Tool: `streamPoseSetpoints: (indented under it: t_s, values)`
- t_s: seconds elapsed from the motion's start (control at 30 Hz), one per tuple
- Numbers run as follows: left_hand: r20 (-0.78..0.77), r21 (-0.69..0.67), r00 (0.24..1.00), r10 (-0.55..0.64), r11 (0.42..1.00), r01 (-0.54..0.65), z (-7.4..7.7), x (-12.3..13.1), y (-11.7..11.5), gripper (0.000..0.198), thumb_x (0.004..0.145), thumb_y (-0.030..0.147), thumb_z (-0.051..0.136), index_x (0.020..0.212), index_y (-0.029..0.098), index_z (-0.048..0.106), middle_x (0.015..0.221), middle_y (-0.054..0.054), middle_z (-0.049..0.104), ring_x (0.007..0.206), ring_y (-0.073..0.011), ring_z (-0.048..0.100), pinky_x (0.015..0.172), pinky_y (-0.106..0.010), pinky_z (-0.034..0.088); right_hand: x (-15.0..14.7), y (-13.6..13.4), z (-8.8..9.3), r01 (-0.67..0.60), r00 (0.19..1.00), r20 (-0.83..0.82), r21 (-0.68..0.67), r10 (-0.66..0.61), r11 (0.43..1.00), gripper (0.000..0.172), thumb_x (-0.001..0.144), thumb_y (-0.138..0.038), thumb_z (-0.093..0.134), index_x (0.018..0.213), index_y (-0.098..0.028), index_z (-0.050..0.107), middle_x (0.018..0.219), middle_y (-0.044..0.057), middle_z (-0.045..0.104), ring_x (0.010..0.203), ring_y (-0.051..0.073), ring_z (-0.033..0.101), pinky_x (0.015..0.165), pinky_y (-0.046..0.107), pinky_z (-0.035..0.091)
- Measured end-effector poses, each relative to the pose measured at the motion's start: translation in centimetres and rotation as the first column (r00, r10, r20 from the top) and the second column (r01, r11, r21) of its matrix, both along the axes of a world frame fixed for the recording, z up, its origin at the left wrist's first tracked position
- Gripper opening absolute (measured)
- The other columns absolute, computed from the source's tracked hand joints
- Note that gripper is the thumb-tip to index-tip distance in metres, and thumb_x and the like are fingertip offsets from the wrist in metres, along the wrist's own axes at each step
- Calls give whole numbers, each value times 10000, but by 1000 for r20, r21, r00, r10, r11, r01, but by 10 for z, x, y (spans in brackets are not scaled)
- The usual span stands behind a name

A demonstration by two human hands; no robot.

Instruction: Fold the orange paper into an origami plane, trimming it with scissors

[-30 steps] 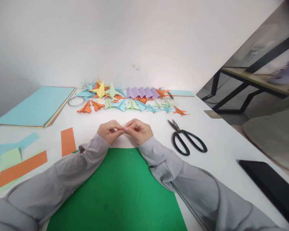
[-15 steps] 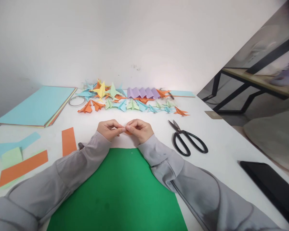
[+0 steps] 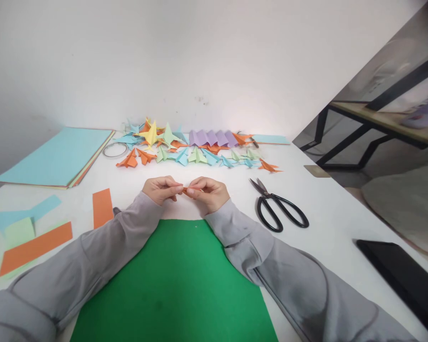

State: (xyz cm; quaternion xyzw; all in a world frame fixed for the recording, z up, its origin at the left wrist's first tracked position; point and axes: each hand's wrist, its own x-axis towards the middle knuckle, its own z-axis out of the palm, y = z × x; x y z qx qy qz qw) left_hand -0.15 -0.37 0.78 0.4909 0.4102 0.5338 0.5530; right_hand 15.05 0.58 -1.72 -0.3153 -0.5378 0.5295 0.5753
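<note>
Between my fingertips is a small piece of orange paper [image 3: 185,189], mostly covered by the fingers, so its folded shape cannot be made out. My left hand [image 3: 163,188] pinches its left end, thumb against fingers. On the other end my right hand [image 3: 209,191] is closed in a similar pinch. Both hands are just beyond the far edge of a green sheet [image 3: 174,280]. Behind them lie folded paper planes and other shapes, among them a yellow one [image 3: 151,134], a pleated purple paper [image 3: 213,138] and an orange one [image 3: 269,166].
Black-handled scissors [image 3: 280,206] lie partly spread at the right, with a black tablet-like device [image 3: 399,280] nearer. Orange strips [image 3: 35,248] and blue scraps [image 3: 7,219] are at the left. A stack of coloured sheets [image 3: 57,156] and a wire coil [image 3: 114,149] lie farther back.
My hands have drawn slightly apart, and a little more of the orange paper shows between the fingertips. Both still pinch it.
</note>
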Motion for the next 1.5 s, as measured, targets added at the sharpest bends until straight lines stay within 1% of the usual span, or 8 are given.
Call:
streamPoseSetpoints:
  t_s: [0.27,0.4,0.57,0.63,0.8,1.23,1.33,1.5]
  values:
    - [126,-100,990,63,994,-51,-6,-3,5,245,480,275,799,649,139,685,447,23,571,357,-60,477,347,-181,342,0,-5,3,13,992,128,-79,-3,997,291,584,-422,746,640,-168,615,625,1,615,577,118,549,563,274,443]
    - [111,-76,993,41,997,-32,-8,-4,7,237,486,269,796,655,134,698,392,29,527,347,-55,447,333,-173,294,-2,-7,3,-105,972,200,-93,122,990,408,569,-492,730,801,-179,610,683,2,645,552,107,540,529,252,425]
    - [55,-14,998,41,999,-41,-5,-1,3,303,496,271,792,753,132,710,448,27,563,333,-42,435,334,-171,304,-3,-11,7,-147,874,459,-67,161,987,360,694,-505,615,637,-150,631,534,16,626,458,94,488,457,226,351]
    - [1,6,999,42,999,-42,-2,1,-1,313,482,260,796,756,135,711,521,16,604,350,-38,444,331,-173,310,-3,-12,7,-137,867,475,-59,149,989,351,712,-490,598,648,-148,644,538,25,639,457,99,503,455,222,358]
    - [-178,-11,983,47,999,-50,6,4,-8,201,466,251,802,571,137,676,414,36,537,342,-36,393,315,-179,272,-3,-13,8,-155,848,505,-57,162,986,305,735,-428,585,664,-143,666,558,45,662,478,114,538,473,225,387]
    - [-166,-29,986,23,999,-29,5,2,-3,150,570,305,735,615,164,708,472,15,570,377,-53,424,332,-190,273,-1,-11,6,-187,788,600,26,135,982,385,805,-445,513,616,-157,684,505,4,606,416,73,390,440,224,296]
    - [-169,-8,984,48,999,-50,3,2,-2,179,562,313,740,647,158,710,511,9,590,399,-62,451,355,-197,301,0,-11,5,-187,798,589,43,126,981,398,808,-458,505,618,-158,684,515,8,615,419,75,398,444,224,302]
    - [-170,52,986,0,999,9,3,2,-3,183,581,314,726,516,159,655,448,28,530,375,-47,398,363,-200,292,0,-12,4,-196,818,557,29,147,980,367,806,-452,509,685,-158,693,607,30,669,488,94,500,487,221,368]
